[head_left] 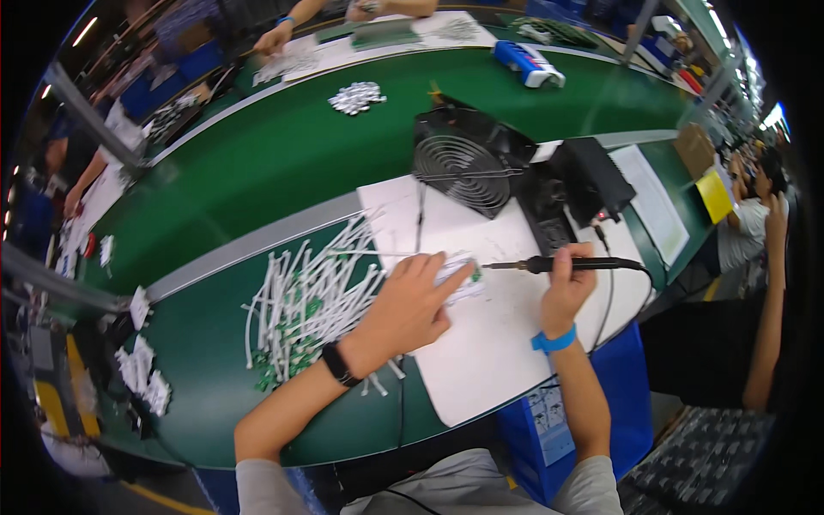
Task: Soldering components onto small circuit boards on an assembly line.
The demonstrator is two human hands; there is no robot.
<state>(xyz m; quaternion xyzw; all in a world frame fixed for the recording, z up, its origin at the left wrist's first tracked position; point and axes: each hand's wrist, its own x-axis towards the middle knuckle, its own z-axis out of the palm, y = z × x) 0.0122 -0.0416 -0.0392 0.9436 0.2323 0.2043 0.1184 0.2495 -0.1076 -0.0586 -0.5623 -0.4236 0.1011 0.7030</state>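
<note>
My left hand point(410, 305), wearing a dark wristband, presses its fingers onto a small white part with a green circuit board point(476, 275), partly hidden beneath them. A thin white cable runs from the left toward these fingers. In my right hand point(568, 292), with a blue strap at the wrist, is a soldering iron point(539, 264) gripped by its black handle. Its metal tip points left, close to the green board; whether they touch I cannot tell. Beside my left forearm lies a tangled heap of white cables with green boards point(322, 296).
A white sheet point(481, 360) lies under the work. Behind it stand a black fan point(463, 167) and a black box point(592, 180) with a red light. The green conveyor point(257, 163) carries a white parts pile point(356, 98) and a blue-white box point(528, 64). Co-workers' hands point(275, 39) show beyond.
</note>
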